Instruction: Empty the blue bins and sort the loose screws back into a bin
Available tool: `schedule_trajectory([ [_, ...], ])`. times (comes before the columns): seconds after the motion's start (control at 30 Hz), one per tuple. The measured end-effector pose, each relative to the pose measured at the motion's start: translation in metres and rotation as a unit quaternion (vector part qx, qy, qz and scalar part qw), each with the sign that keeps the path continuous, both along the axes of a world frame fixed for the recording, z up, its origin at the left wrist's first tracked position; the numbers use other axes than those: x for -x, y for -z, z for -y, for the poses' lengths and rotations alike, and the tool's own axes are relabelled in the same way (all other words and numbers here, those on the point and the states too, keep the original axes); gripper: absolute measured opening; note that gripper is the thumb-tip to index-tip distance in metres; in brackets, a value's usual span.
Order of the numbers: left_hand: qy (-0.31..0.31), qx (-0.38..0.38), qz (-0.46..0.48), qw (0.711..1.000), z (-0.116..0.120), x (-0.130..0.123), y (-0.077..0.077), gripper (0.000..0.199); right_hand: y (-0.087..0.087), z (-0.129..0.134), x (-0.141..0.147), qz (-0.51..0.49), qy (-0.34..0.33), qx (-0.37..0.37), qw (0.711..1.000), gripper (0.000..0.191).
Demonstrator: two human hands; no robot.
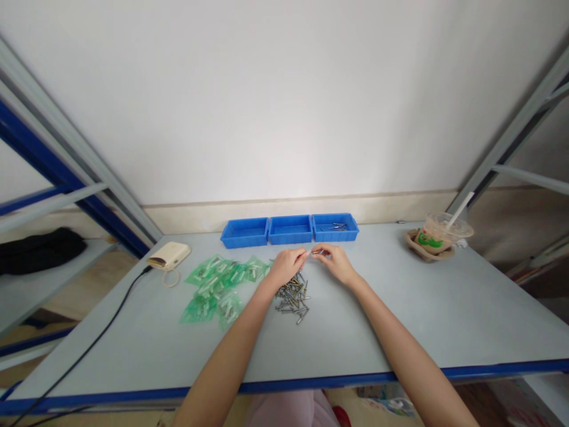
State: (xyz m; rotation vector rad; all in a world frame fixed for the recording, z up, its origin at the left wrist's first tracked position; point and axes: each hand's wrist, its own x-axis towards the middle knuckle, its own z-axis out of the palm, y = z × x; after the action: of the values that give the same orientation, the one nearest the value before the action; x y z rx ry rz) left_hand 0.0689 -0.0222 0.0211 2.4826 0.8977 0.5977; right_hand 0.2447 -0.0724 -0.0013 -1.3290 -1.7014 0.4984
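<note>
My left hand (pixel 288 264) is closed in a pinch above the far side of a loose pile of small metal fasteners (pixel 292 295). Whatever lies in its fingertips is too small to make out. Just to the right, my right hand (pixel 334 260) pinches a small metal fastener (pixel 315 252) between thumb and finger, its tip pointing at the left fingertips. The pile mixes silver and brass-coloured pieces; my left hand and wrist hide part of it. Close behind the hands stand the middle blue bin (pixel 290 239) and the right blue bin (pixel 336 236), which holds several thin metal pieces.
Green plastic bags (pixel 213 284) with metal parts lie left of the pile. The left blue bin (pixel 245 241) stands by the wall. A cream device (pixel 169 255) with a black cable (pixel 106 331) sits far left; a drink cup (pixel 438 231) in a cardboard holder (pixel 425 251), right.
</note>
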Motion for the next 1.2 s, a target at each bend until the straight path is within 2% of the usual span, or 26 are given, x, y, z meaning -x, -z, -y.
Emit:
schedule_trajectory([
  [0.23, -0.007, 0.011, 0.012, 1.000, 0.0014, -0.0001, -0.0033, 0.030, -0.0038, 0.0030, 0.0032, 0.012, 0.004, 0.027, 1.000, 0.025],
  [0.43, -0.006, -0.003, 0.002, 1.000, 0.0016, 0.0004, -0.0024, 0.040, -0.0022, 0.0021, 0.0038, 0.012, 0.001, 0.008, 1.000, 0.019],
  [0.6, -0.004, -0.002, 0.014, 1.000, 0.0008, 0.0006, -0.0008, 0.037, -0.0063, 0.0044, 0.0051, 0.021, -0.007, 0.034, 0.999, 0.029],
  [0.8, -0.010, -0.012, 0.005, 1.000, 0.0011, 0.0000, -0.0015, 0.045, -0.0042, 0.0031, 0.0054, 0.017, -0.007, 0.025, 1.000, 0.017],
  [1.2, -0.006, -0.012, 0.018, 1.000, 0.0006, -0.0003, 0.0006, 0.044, -0.0060, 0.0048, 0.0050, 0.015, -0.010, 0.025, 1.000, 0.028],
])
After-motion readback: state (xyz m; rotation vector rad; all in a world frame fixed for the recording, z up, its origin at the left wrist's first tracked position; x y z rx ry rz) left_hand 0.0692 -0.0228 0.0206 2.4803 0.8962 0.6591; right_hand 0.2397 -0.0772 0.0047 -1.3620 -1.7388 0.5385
